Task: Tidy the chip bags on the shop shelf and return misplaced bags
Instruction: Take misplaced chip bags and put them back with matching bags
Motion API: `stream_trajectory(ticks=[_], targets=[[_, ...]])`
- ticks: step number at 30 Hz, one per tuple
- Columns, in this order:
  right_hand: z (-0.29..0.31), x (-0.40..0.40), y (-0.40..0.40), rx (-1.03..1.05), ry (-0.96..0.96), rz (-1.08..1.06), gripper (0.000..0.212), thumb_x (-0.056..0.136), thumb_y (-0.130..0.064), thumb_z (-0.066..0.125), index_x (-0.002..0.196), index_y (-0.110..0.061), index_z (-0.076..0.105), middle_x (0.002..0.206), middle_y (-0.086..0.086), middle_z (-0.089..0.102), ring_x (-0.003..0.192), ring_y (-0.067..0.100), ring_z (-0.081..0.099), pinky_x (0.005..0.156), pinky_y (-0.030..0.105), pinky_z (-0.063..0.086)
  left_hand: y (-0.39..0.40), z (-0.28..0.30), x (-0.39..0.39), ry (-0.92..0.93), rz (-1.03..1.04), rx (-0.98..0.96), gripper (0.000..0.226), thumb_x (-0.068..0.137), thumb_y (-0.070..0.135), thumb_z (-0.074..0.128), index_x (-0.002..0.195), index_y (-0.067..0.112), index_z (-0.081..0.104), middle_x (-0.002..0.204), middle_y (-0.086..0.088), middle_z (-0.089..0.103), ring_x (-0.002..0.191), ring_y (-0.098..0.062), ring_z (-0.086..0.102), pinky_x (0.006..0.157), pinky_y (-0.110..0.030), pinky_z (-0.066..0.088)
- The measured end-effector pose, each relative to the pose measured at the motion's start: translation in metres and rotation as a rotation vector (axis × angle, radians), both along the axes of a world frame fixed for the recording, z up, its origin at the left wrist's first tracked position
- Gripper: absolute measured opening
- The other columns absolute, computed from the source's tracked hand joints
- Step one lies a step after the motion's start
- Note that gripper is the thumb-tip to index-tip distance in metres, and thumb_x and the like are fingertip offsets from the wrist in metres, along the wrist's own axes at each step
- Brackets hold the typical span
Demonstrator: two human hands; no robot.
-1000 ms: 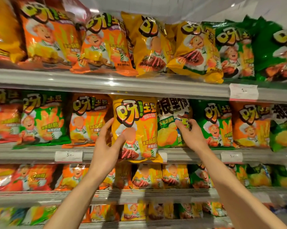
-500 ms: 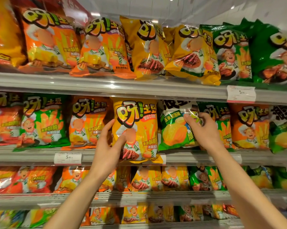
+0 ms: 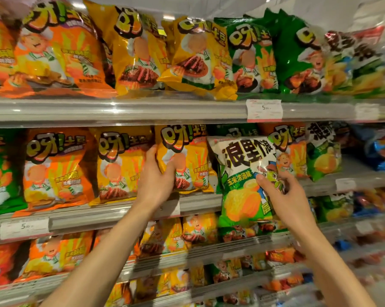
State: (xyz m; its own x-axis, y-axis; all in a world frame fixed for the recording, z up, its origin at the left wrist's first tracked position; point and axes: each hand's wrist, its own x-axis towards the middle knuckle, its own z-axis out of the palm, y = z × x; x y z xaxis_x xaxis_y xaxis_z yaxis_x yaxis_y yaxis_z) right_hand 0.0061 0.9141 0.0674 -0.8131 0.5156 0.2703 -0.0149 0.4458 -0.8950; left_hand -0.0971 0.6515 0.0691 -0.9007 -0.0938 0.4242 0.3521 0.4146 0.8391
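Two bare hands work at the middle tier of the shop shelf (image 3: 120, 214). Left hand (image 3: 157, 180): fingers curled round the left edge of a yellow chip bag (image 3: 187, 160), thumb pressed on its front panel; the bag stands upright on the middle tier, its base at the front rail. Right hand (image 3: 282, 191): thumb and fingers pinched together on the right edge of a green-and-white chip bag (image 3: 242, 178), which is held clear of the tier, in front of the row and hanging lower than its neighbours, overlapping the rail and the bags of the tier below. Both forearms are bare and reach up from the lower edge of the view.

Shelving: four tiers show, each with a pale grey front rail and a clear plastic strip. Price tags (image 3: 264, 109) are white paper slips clipped to the rails.

Stock: the upper tier carries orange, yellow and green bags leaning forward. The middle tier runs green, orange, yellow, then the held yellow bag, then an orange bag (image 3: 291, 151) just behind the green-and-white one. All bags are glossy, pillow-shaped film packs with crimped top seams. The right side of the view is blurred.
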Motion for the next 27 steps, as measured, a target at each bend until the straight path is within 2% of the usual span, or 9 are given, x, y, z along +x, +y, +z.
stream_trajectory(ticks=[2,5,10,14,17,21,23,25,27], targets=[[-0.004,0.004,0.006,0.0,-0.015,-0.018,0.071,0.086,-0.058,0.065,0.143,-0.021,0.044,0.128,-0.007,0.048,0.12,0.012,0.044,0.096,0.03,0.034,0.01,-0.001,-0.009,0.003,-0.005,-0.013,0.063,0.098,0.034,0.057,0.151,0.017,0.029,0.142,-0.006,0.051,0.126,-0.027,0.053,0.106,-0.043,0.044],[-0.008,0.008,0.012,-0.036,-0.027,-0.007,0.07,0.084,-0.061,0.065,0.141,-0.024,0.046,0.13,-0.007,0.049,0.12,0.014,0.046,0.096,0.033,0.036,0.021,-0.005,-0.021,-0.015,-0.008,-0.015,0.06,0.098,0.034,0.055,0.15,0.015,0.031,0.142,-0.009,0.05,0.132,-0.029,0.048,0.108,-0.049,0.043],[-0.015,0.002,0.011,-0.08,-0.058,0.012,0.071,0.084,-0.062,0.065,0.141,-0.025,0.044,0.135,-0.006,0.047,0.129,0.019,0.045,0.098,0.035,0.037,0.023,-0.011,-0.02,-0.114,-0.09,-0.093,0.065,0.103,0.044,0.043,0.157,0.018,0.017,0.16,-0.002,0.031,0.147,-0.025,0.029,0.116,-0.038,0.027],[-0.019,0.0,0.001,-0.138,-0.04,0.042,0.067,0.083,-0.061,0.067,0.137,-0.026,0.046,0.125,-0.012,0.056,0.119,0.016,0.05,0.093,0.033,0.037,0.012,-0.013,-0.006,-0.031,-0.11,-0.095,0.071,0.1,0.047,0.05,0.158,0.022,0.017,0.162,0.005,0.027,0.148,-0.017,0.026,0.118,-0.035,0.026],[-0.023,0.001,-0.011,-0.147,-0.03,0.056,0.069,0.084,-0.061,0.067,0.14,-0.027,0.044,0.14,-0.006,0.051,0.13,0.018,0.046,0.101,0.035,0.038,0.004,-0.018,0.014,0.048,-0.111,-0.102,0.07,0.097,0.044,0.056,0.156,0.027,0.022,0.161,0.007,0.027,0.148,-0.012,0.026,0.12,-0.039,0.027],[-0.034,0.007,-0.036,-0.188,-0.023,0.097,0.06,0.08,-0.064,0.069,0.129,-0.035,0.051,0.135,-0.008,0.057,0.129,0.018,0.052,0.11,0.047,0.043,-0.009,-0.033,0.044,0.108,-0.13,-0.082,0.054,0.096,0.037,0.061,0.145,0.027,0.041,0.142,0.007,0.044,0.13,-0.009,0.046,0.11,-0.034,0.041],[-0.042,0.01,-0.052,-0.207,-0.051,0.109,0.059,0.08,-0.064,0.07,0.13,-0.037,0.052,0.133,-0.009,0.059,0.127,0.016,0.054,0.11,0.048,0.043,-0.015,-0.039,0.059,0.007,-0.224,-0.046,0.05,0.096,0.04,0.06,0.142,0.033,0.044,0.133,0.009,0.051,0.116,0.001,0.054,0.096,-0.02,0.048],[-0.051,0.013,-0.07,-0.215,-0.11,0.119,0.06,0.08,-0.064,0.07,0.132,-0.038,0.053,0.133,-0.01,0.058,0.125,0.016,0.055,0.109,0.048,0.045,-0.019,-0.049,0.071,-0.133,-0.363,0.011,0.05,0.096,0.041,0.06,0.142,0.039,0.041,0.127,0.013,0.056,0.105,0.012,0.057,0.077,-0.004,0.046],[-0.061,0.02,-0.087,-0.236,-0.144,0.146,0.061,0.075,-0.069,0.069,0.127,-0.041,0.055,0.127,-0.009,0.063,0.115,0.014,0.062,0.1,0.046,0.052,-0.021,-0.058,0.08,-0.264,-0.499,0.158,0.053,0.093,0.044,0.063,0.141,0.039,0.042,0.127,0.016,0.056,0.102,0.015,0.059,0.073,-0.008,0.049]])
